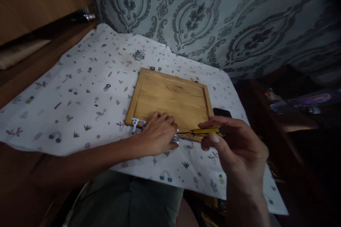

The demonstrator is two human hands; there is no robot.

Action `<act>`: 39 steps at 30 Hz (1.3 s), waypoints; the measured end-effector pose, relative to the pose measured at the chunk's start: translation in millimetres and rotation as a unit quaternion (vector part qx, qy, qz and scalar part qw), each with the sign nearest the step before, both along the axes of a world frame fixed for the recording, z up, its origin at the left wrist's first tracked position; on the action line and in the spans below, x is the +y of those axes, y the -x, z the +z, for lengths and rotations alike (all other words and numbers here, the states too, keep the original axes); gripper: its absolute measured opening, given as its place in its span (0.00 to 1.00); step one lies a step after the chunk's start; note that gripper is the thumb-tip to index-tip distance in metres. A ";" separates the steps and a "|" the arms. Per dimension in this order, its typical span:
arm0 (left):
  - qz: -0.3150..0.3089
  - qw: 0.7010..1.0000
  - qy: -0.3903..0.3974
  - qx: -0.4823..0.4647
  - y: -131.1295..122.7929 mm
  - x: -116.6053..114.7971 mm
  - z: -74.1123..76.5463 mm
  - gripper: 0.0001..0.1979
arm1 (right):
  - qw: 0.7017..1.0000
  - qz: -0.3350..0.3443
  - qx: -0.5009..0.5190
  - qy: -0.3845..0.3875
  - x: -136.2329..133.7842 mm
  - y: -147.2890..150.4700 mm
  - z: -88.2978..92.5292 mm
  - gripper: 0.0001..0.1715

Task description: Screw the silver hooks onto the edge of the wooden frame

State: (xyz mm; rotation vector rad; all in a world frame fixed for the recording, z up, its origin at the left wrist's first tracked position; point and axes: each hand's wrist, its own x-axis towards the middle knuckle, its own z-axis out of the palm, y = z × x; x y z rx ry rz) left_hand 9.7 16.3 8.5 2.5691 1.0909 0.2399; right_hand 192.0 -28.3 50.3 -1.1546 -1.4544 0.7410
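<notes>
- Panel of wood (170,95) lies flat, near edge towards the person, roughly in the middle of a printed cloth (80,95).
- Near edge of the panel carries two metal fittings: a corner hinge (136,124) at its left end and a second hinge (175,138) about midway along.
- Progress, as a judgement: work on the second hinge is in hand, since the tool tip meets it. The corner hinge looks in place. Whether any screw is fully seated cannot be told from this view.
- Far edge of the panel shows two small dark fittings (156,68); their condition is too small to read.
- Screwdriver (205,131), yellow-handled, lies almost parallel to the near edge of the panel, shaft pointing left into the second hinge.
- Left hand (158,133) rests palm-down on the near edge of the panel, fingers curled loosely and close together. It presses on the wood just beside the second hinge and grips nothing.
- Right hand (239,145) sits off the near right corner of the panel. Thumb and forefinger pinch the screwdriver handle; the other fingers are partly folded behind.
- Black flat object (222,112) lies on the cloth, touching or just beside the right edge of the panel.
- Patterned wallpaper (199,17) stands beyond the far edge of the panel; a dark bottle (80,16) lies well apart to the far left.
</notes>
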 end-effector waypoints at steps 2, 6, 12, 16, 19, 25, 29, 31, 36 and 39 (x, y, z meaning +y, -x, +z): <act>-0.003 1.000 0.002 0.005 0.1 0.2 1.2 0.20 | 1.000 0.006 -0.014 0.004 -1.2 -0.8 0.5 0.14; -0.004 1.000 0.005 0.011 0.3 1.2 1.7 0.20 | 1.000 -0.010 -0.010 -0.008 0.4 2.5 0.7 0.07; -0.006 1.000 0.009 0.019 0.2 2.8 4.5 0.22 | 1.000 -0.001 0.008 -0.004 4.5 3.0 2.2 0.10; 0.004 1.000 0.018 0.024 -0.8 3.7 5.8 0.21 | 0.999 0.031 -0.009 0.018 3.8 -1.5 2.4 0.14; 0.006 1.000 0.016 0.015 -1.3 4.1 3.8 0.21 | 1.000 0.019 -0.006 0.009 5.2 -2.2 0.6 0.11; 0.013 1.000 0.019 0.007 -1.3 3.9 0.8 0.20 | 1.000 0.008 0.012 0.009 9.7 2.0 2.3 0.17; 0.008 1.000 0.011 0.001 -1.2 4.2 0.1 0.19 | 1.000 0.009 0.018 0.006 9.0 1.6 1.8 0.17; 0.007 1.000 0.003 0.000 -1.0 4.3 -0.1 0.19 | 1.000 0.007 0.020 0.005 7.7 0.2 0.5 0.15; 0.005 1.000 0.002 -0.004 -0.6 3.7 -1.1 0.18 | 1.000 0.020 0.002 0.011 5.4 -2.2 -1.1 0.15; 0.005 1.000 -0.002 -0.010 -0.3 3.0 -1.6 0.19 | 1.000 0.001 0.008 0.002 6.2 -1.8 -1.9 0.13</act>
